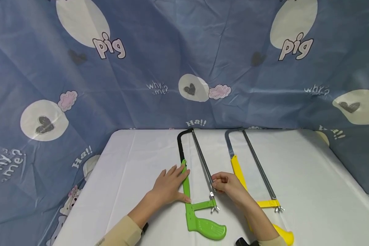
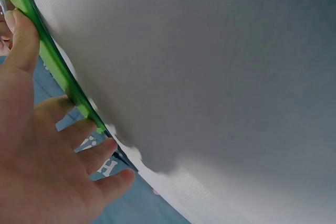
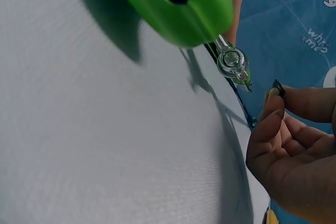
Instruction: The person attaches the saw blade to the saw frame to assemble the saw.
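Observation:
A hacksaw with a green handle (image 1: 210, 229) lies in the middle of the table, its dark blade (image 1: 202, 157) running down from the far end of the black bow. My left hand (image 1: 169, 186) rests along the green frame bar (image 2: 65, 77), thumb and fairly straight fingertips against it. With thumb and index finger, my right hand (image 1: 232, 188) pinches the blade's near end (image 3: 279, 87), the other fingers curled in. That end sits just right of the metal blade holder (image 1: 212, 194), above the wing nut (image 1: 215, 208).
A second hacksaw with a yellow frame (image 1: 239, 171) lies to the right, partly under my right forearm, its blade (image 1: 259, 167) running the length of the bow. White cloth (image 1: 141, 153) covers the table. A blue printed curtain (image 1: 160, 68) hangs behind.

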Tool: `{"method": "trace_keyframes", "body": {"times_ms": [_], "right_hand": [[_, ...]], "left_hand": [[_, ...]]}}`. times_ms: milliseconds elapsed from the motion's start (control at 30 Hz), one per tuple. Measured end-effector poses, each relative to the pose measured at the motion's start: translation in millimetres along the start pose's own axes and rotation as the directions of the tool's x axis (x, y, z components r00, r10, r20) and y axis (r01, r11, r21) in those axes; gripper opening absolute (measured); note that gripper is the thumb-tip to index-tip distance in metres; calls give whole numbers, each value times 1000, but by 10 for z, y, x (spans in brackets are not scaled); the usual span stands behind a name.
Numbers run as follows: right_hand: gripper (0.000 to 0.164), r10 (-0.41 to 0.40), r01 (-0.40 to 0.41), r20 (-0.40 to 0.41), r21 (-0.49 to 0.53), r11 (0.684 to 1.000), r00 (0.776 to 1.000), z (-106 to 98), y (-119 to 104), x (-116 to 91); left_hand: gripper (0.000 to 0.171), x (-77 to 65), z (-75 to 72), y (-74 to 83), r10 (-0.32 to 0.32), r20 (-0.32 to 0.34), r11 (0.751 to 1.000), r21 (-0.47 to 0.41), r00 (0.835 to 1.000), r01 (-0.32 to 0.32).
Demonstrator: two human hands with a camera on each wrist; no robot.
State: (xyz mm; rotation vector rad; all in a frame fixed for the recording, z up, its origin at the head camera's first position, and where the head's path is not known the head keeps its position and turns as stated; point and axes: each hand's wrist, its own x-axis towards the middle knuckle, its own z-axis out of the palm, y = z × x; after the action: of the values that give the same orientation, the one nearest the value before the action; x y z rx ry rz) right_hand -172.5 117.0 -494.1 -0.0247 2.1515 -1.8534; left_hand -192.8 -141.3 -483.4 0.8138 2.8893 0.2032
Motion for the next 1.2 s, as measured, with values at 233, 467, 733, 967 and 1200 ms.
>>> {"method": "trace_keyframes", "body": {"times_ms": [233,467,733,967,1200], "right_hand": [[28,22,-22,-28,-19,1000,999,54,20,0],[22,56,-58,-66,-30,998,996,120,57,31],[22,48,-50,-57,-26,998,997,139,83,45],[23,32,-34,-50,-35,999,998,128,74,56],[24,13,-16,-27,-93,996,1000,140,78,9]], "left_hand": [[107,11,-10,-3,-1,13,1000,8,1000,1],[107,25,-13,-9,-5,18,1000,0,1000,5],[107,6,-12,-10,-10,21,1000,3,1000,10],[106,15,-33,-7,-10,23,1000,-3,1000,10],[107,-8,-20,-6,-11,35,1000,-19,999,11]]}}
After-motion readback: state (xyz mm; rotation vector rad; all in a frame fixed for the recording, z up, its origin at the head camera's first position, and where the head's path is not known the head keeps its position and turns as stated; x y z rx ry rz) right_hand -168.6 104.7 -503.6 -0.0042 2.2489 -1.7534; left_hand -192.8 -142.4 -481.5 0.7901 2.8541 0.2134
